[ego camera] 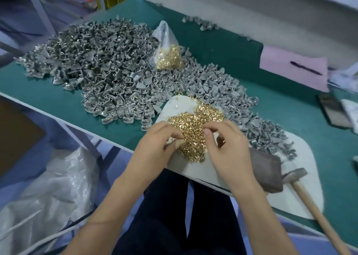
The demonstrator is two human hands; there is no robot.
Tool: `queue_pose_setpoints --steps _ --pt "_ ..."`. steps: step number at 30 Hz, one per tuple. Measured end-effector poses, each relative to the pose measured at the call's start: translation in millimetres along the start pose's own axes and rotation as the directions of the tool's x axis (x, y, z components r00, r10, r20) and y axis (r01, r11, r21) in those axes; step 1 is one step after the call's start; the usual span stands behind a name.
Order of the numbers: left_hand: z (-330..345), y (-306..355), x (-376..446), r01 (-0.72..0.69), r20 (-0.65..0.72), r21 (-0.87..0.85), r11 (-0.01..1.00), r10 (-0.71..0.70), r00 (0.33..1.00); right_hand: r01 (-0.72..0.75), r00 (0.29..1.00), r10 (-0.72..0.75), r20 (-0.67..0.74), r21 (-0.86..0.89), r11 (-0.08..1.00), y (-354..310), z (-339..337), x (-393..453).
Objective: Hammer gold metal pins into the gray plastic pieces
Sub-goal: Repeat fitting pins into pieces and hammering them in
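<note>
A clear bag [168, 49] sits upright on the far side of the pad [302, 200], open at the top, its bottom filled with gold pins; gray pieces [100, 67] are heaped around it across the green table [242, 47]. More pins [195, 127] lie loose in a pile on the pad's left end, at the table's near edge. The left hand [155, 148] rests at that pile, fingers curled with thumb and fingertips pinching among pins. The right hand [230, 148] hovers beside it, fingers bent; whether it holds a pin I cannot tell. A metal block [266, 172] and hammer [302, 185] lie on the pad's right half, the handle overhanging the near edge. Bare pad shows at its right corner.
</note>
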State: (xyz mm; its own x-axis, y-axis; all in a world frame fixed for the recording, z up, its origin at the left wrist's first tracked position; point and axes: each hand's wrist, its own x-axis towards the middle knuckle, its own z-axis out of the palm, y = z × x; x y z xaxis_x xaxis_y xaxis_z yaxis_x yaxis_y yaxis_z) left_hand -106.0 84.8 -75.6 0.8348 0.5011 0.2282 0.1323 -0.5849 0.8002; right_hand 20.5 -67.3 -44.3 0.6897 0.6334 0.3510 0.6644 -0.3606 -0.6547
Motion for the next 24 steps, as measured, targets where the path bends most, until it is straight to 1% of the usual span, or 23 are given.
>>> queue_pose_setpoints --steps 2,3,5,6,8,10,13,16,19,21,23,24 --pt "1.8 10.7 -1.5 0.061 -0.058 -0.157 0.986 -0.071 0.996 0.029 1.000 -0.029 -0.008 0.103 0.994 -2.0 -6.4 -3.1" --pt "3.0 16.9 -1.0 0.087 -0.052 -0.254 0.963 -0.104 0.993 0.035 0.999 -0.037 0.007 0.172 0.985 -3.1 -10.4 -6.3" --pt "7.7 30.4 0.3 0.124 0.017 -0.413 0.902 -0.129 0.992 0.020 0.998 -0.036 0.044 0.308 0.951 -4.7 -18.4 -15.4" --pt "11.5 36.6 1.3 0.139 0.065 -0.462 0.876 -0.123 0.990 0.017 0.999 -0.033 0.041 0.352 0.936 -4.6 -21.9 -20.0" --pt "21.3 49.3 3.6 0.161 0.143 -0.523 0.837 -0.100 0.985 0.020 1.000 -0.011 -0.026 0.376 0.926 -1.0 -29.1 -28.3" --pt "32.6 58.7 6.1 0.173 0.197 -0.560 0.810 -0.072 0.978 -0.004 0.996 0.038 -0.086 0.363 0.932 6.8 -38.3 -36.1" --pt "48.0 71.9 11.8 0.159 0.263 -0.546 0.823 -0.012 0.965 -0.048 0.993 0.083 -0.089 0.336 0.941 18.1 -56.6 -48.5" --pt "66.3 84.4 18.3 0.108 0.304 -0.467 0.878 0.044 0.952 -0.092 0.984 0.132 -0.122 0.288 0.953 29.7 -72.4 -57.9" --pt "84.9 89.9 27.8 0.044 0.247 -0.304 0.952 0.034 0.969 -0.166 0.959 0.213 -0.186 0.238 0.957 45.0 -80.7 -61.9" --pt "91.9 90.3 36.8 0.033 0.223 -0.249 0.968 0.024 0.975 -0.198 0.947 0.247 -0.206 0.234 0.952 52.8 -82.1 -62.4" --pt "96.8 92.0 46.5 0.018 0.229 -0.203 0.979 0.030 0.973 -0.199 0.944 0.254 -0.210 0.250 0.948 56.4 -80.1 -62.6" --pt "99.2 92.5 51.6 -0.003 0.216 -0.151 0.989 0.036 0.976 -0.192 0.947 0.246 -0.207 0.250 0.949 56.7 -78.4 -62.8"
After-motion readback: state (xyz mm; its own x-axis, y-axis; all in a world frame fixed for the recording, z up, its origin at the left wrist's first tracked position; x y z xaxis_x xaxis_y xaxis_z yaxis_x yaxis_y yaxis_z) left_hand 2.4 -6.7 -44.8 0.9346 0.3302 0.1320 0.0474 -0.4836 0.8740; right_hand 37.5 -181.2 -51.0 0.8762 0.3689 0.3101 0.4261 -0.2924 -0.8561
